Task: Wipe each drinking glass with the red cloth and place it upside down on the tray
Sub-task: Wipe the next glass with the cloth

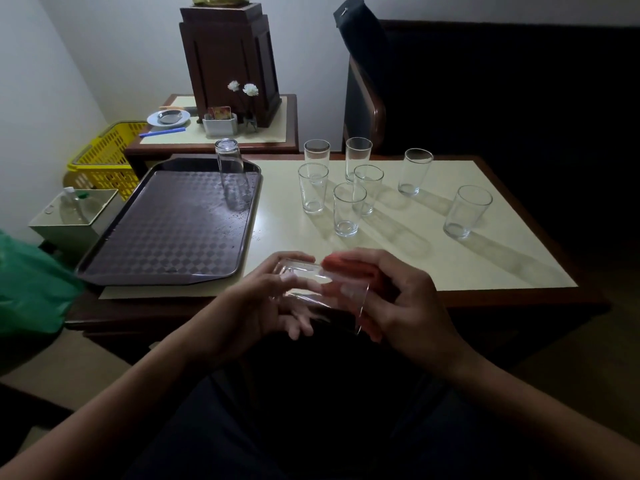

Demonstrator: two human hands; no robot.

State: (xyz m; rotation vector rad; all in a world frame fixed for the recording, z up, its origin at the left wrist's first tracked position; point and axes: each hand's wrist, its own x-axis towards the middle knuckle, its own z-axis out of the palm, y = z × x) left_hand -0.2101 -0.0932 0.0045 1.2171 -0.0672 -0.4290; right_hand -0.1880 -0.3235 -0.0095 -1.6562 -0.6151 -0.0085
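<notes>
Glass held sideways at the bench's near edge: left hand grips its base, right hand pinches the cloth against it. A second glass stands inverted at the tray's far right corner. Seven glasses wait upright, seemingly unwiped.

Pale walls are meeting in the left corner of a dim room. A cream-topped worktop is standing in the middle. A side table behind it is carrying a tall dark wooden cabinet. A dark sofa is filling the right, and beige floor is showing below.
</notes>
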